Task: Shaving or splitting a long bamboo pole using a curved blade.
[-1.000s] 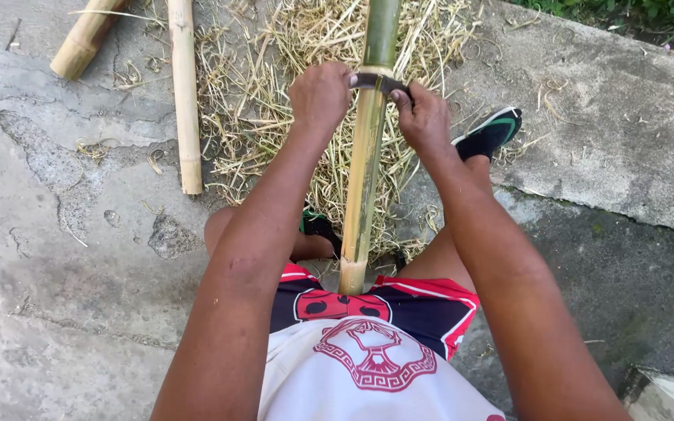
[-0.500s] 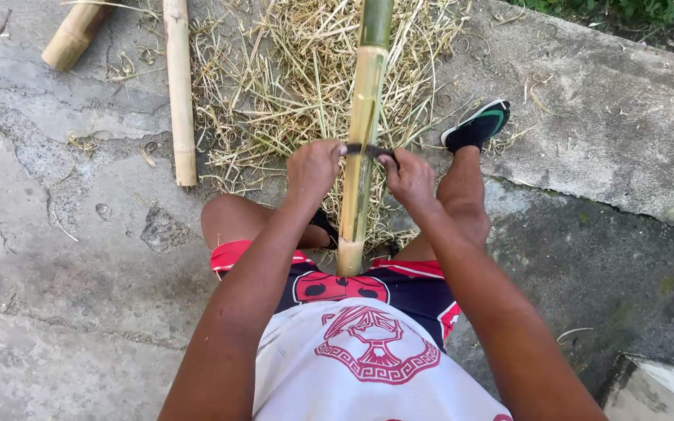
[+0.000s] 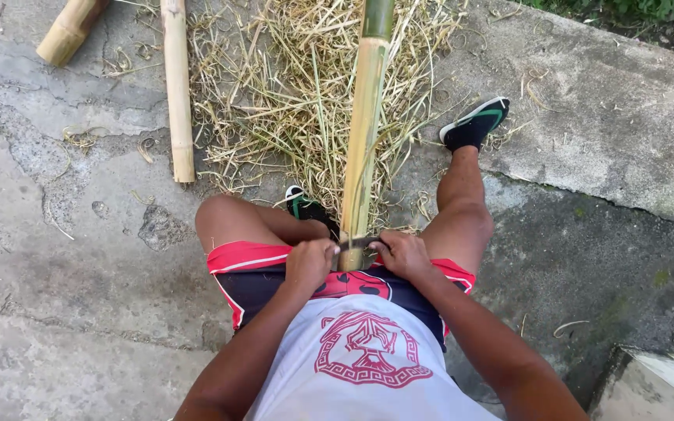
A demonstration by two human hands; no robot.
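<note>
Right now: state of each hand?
Left hand: closed on one end of the dark metal blade.
Right hand: closed on its other end, across the long bamboo pole.

Cracked concrete ground (image 3: pixel 56 312) w/ bamboo and shavings on it.

Grey concrete, patchy & pitted at left, darker damp strip at right; a raised paler slab (image 3: pixel 610 117) runs across upper right, w/ green plants along its far edge. Pile of dry straw-like shavings (image 3: pixel 290 101) spread over top centre, loose curls scattered to the left of it. Two cut bamboo lengths lie at upper left: short thick piece (image 3: pixel 68 31) angled at the corner, longer thin pole (image 3: pixel 177 93) lying just beside the pile's left edge. Two dark sandals w/ green trim rest on the ground: one (image 3: pixel 475 123) at the slab edge, the other (image 3: pixel 303 206) in the shavings. Pale block corner (image 3: pixel 665 386) at lower right.
</note>
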